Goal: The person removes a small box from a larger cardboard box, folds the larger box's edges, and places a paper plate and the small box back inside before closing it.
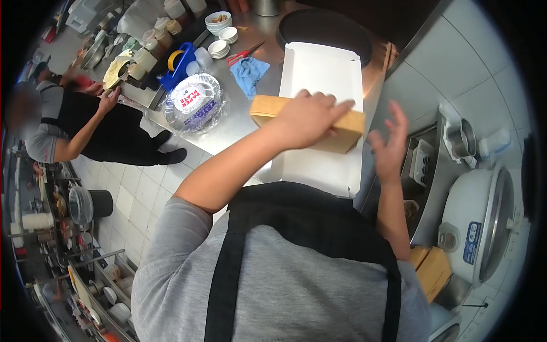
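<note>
A brown cardboard box (268,108) stands on edge on an opened white carton (322,68) that lies spread on the steel counter. My left hand (307,118) lies over the box's upper edge, fingers bent down the far side and gripping it. To the right of the box, my right hand (390,139) is raised off it, fingers spread and holding nothing. The white carton shows one flat half beyond the box and another (319,171) on the near side. What is inside the brown box, if anything, cannot be seen.
Left on the steel counter are wrapped paper plates (192,102), a blue cloth (249,74), red-handled scissors (245,53), a blue tape dispenser (178,65) and small white bowls (219,48). A black round tray (325,31) lies behind. A co-worker (85,119) stands left; a large cooker (473,222) is right.
</note>
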Motion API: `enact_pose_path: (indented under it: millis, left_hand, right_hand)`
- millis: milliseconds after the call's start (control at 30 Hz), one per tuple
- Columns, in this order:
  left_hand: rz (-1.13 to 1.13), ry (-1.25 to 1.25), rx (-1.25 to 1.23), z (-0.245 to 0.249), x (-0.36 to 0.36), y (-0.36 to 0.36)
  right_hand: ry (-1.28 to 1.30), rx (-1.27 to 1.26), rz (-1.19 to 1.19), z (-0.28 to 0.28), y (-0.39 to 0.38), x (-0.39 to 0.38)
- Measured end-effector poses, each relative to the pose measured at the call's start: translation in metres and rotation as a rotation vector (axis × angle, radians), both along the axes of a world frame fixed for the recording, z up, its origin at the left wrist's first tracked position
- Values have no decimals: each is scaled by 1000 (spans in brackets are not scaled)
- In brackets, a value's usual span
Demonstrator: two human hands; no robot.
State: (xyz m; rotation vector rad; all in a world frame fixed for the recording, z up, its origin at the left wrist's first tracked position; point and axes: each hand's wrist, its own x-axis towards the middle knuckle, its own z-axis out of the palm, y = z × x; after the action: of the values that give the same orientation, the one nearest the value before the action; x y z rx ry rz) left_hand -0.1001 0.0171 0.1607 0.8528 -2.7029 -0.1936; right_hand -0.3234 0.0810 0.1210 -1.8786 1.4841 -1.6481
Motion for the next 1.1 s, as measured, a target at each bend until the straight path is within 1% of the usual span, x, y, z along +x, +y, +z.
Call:
enact_pose_path:
  millis: [67, 100, 200, 267, 333, 433, 533, 567, 667, 700, 800, 833, 933, 1033, 1067, 1100]
  left_hand:
    - [-38, -63, -51, -25, -18, 3]
    - [-37, -163, -130, -30, -25, 8]
    - [-65, -107, -148, -36, -16, 7]
    - [-47, -49, -171, -38, -3, 7]
    - [-8, 6, -201, -37, 16, 2]
    - [127, 17, -177, -30, 62, -13]
    - [218, -1, 9, -34, 104, -28]
    - [234, 41, 125, -36, 105, -25]
    - [103, 451, 26, -57, 106, -27]
    - [114, 622, 145, -59, 103, -23]
    - [231, 1011, 455, -86, 87, -18]
    - [226, 1029, 438, -84, 80, -14]
    - [331, 1072, 320, -66, 61, -15]
    - [425, 886, 421, -59, 58, -9]
    - [435, 899, 497, -66, 59, -5]
    - [440, 912, 579, -78, 60, 0]
  right_hand:
    - [338, 52, 137, 0, 3, 20]
    - [505, 75, 202, 0, 4, 25]
    - [405, 56, 186, -13, 1, 26]
    - [430, 27, 200, -13, 1, 30]
    - [441, 22, 191, -15, 0, 35]
    - [442, 51, 180, -23, -6, 29]
    - [436, 69, 194, -17, -9, 32]
    - [429, 67, 191, -17, -10, 35]
    - [384, 126, 195, -22, -10, 35]
    - [343, 142, 195, -23, -10, 35]
    - [215, 186, 134, -26, -7, 44]
    - [171, 195, 103, -25, -7, 46]
    - [78, 193, 61, -17, -8, 42]
    - [321, 256, 107, -7, -4, 37]
    - [391, 278, 107, -10, -3, 36]
    - [330, 255, 107, -18, 0, 32]
